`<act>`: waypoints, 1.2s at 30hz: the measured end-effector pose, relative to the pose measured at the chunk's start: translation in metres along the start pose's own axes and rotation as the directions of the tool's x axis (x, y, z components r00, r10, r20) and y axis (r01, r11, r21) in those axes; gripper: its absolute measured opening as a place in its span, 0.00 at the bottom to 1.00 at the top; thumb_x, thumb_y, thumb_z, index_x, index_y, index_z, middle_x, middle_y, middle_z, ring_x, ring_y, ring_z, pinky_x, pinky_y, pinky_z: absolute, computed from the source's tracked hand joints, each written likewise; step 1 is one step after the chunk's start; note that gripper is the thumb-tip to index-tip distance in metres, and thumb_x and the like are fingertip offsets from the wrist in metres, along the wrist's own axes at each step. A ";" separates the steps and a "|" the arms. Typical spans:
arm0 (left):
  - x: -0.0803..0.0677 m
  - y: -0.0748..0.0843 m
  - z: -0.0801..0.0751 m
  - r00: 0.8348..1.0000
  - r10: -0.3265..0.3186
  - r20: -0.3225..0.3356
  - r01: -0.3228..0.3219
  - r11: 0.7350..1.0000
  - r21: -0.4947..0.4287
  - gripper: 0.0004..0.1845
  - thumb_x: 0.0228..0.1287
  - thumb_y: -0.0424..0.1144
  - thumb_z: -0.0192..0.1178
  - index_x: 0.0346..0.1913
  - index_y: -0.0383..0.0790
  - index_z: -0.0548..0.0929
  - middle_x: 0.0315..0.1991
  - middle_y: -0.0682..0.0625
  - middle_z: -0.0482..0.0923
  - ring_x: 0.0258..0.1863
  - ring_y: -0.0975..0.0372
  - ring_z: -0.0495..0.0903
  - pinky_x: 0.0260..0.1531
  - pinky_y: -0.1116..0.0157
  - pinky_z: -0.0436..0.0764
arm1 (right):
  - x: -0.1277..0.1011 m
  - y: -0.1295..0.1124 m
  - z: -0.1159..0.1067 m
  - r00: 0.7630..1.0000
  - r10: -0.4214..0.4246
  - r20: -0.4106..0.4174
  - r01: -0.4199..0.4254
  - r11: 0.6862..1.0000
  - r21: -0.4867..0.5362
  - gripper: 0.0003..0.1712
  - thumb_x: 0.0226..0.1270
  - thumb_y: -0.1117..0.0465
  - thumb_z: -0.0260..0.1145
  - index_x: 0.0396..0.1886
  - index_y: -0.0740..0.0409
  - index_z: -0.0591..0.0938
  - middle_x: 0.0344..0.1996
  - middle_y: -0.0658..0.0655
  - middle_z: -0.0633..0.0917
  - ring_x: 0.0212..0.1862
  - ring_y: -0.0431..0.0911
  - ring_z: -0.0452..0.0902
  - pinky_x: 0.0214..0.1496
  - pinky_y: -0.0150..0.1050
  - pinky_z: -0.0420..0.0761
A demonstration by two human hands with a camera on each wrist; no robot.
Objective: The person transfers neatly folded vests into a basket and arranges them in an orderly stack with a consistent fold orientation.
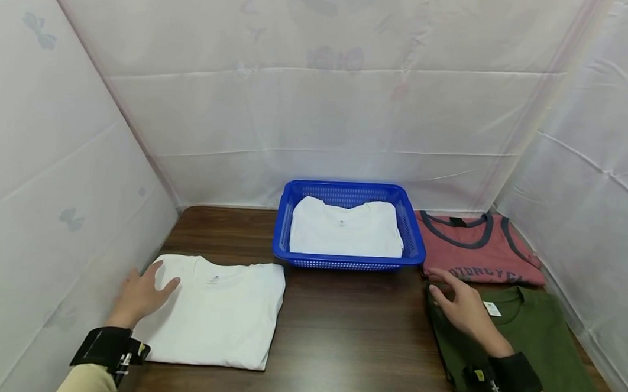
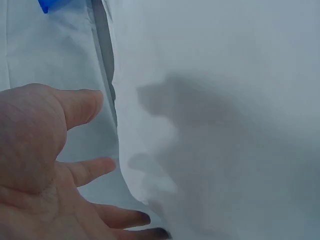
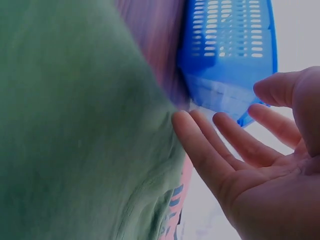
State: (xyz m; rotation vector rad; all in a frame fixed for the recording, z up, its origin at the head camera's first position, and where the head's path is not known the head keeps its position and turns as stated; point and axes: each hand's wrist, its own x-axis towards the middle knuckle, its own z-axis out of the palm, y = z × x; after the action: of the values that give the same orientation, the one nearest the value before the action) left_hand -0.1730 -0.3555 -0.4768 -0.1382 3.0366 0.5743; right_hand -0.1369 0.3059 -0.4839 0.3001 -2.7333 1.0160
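Observation:
On the left of the table lies a folded white T-shirt (image 1: 222, 315), its neckline facing the far side. My left hand (image 1: 140, 296) is over its left edge, thumb and fingers spread, and grips nothing. The left wrist view shows that hand (image 2: 55, 170) beside the white cloth (image 2: 225, 65), on which its shadow falls. On the right, a folded dark green T-shirt (image 1: 546, 350) has a white label at its collar. My right hand (image 1: 465, 307) is above its far left corner, fingers extended. In the right wrist view this hand (image 3: 265, 175) holds nothing; whether a fingertip touches the green cloth (image 3: 75, 110) I cannot tell.
A blue plastic basket (image 1: 349, 259) at the back middle contains another folded white T-shirt (image 1: 346, 230). To its right, a folded red T-shirt (image 1: 481, 261) with dark trim and lettering lies behind the green one. White sheets (image 1: 318, 119) hang around the brown wooden table (image 1: 349, 346).

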 end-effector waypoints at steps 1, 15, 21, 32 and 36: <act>0.001 -0.002 0.000 1.000 0.004 0.012 -0.004 1.000 0.002 0.42 0.76 0.54 0.54 0.73 0.19 0.56 0.61 0.10 0.58 0.59 0.18 0.61 0.51 0.28 0.70 | -0.001 -0.001 0.000 1.000 0.010 0.016 -0.011 1.000 0.022 0.24 0.78 0.61 0.64 0.70 0.59 0.76 0.56 0.67 0.85 0.40 0.51 0.88 0.33 0.37 0.83; 0.003 -0.004 0.003 0.998 0.057 0.037 -0.059 0.995 0.077 0.40 0.77 0.53 0.52 0.66 0.13 0.64 0.61 0.16 0.68 0.58 0.23 0.69 0.54 0.34 0.72 | -0.008 -0.002 0.006 0.996 0.056 0.069 -0.055 0.998 -0.007 0.21 0.77 0.58 0.65 0.66 0.56 0.80 0.55 0.61 0.86 0.45 0.53 0.86 0.33 0.37 0.77; 0.002 0.002 0.002 0.997 0.055 0.047 -0.059 0.995 0.077 0.40 0.78 0.54 0.50 0.67 0.12 0.65 0.62 0.17 0.68 0.60 0.24 0.68 0.57 0.33 0.69 | -0.007 -0.003 0.006 0.996 0.046 0.075 -0.046 0.999 -0.006 0.21 0.78 0.57 0.64 0.66 0.57 0.80 0.57 0.61 0.86 0.45 0.53 0.86 0.34 0.37 0.78; 0.003 0.013 0.003 0.994 -0.005 0.106 0.001 1.000 0.030 0.42 0.79 0.56 0.49 0.68 0.12 0.63 0.66 0.17 0.62 0.65 0.24 0.62 0.62 0.32 0.66 | -0.007 -0.003 0.005 0.995 0.054 0.084 -0.054 0.999 -0.008 0.20 0.78 0.58 0.64 0.65 0.57 0.81 0.55 0.60 0.87 0.45 0.52 0.86 0.38 0.39 0.82; 0.001 0.016 0.004 0.991 -0.024 0.130 0.023 1.000 0.007 0.43 0.79 0.56 0.48 0.69 0.13 0.63 0.68 0.18 0.61 0.67 0.25 0.60 0.63 0.33 0.65 | -0.006 -0.004 0.004 0.995 0.061 0.083 -0.061 0.998 -0.011 0.21 0.78 0.58 0.64 0.66 0.57 0.81 0.54 0.60 0.87 0.44 0.51 0.86 0.36 0.38 0.80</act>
State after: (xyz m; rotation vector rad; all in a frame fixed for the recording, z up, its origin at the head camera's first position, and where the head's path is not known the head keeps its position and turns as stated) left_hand -0.1757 -0.3394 -0.4747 -0.1307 2.9062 0.5497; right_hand -0.1301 0.3008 -0.4859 0.2651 -2.8371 1.0297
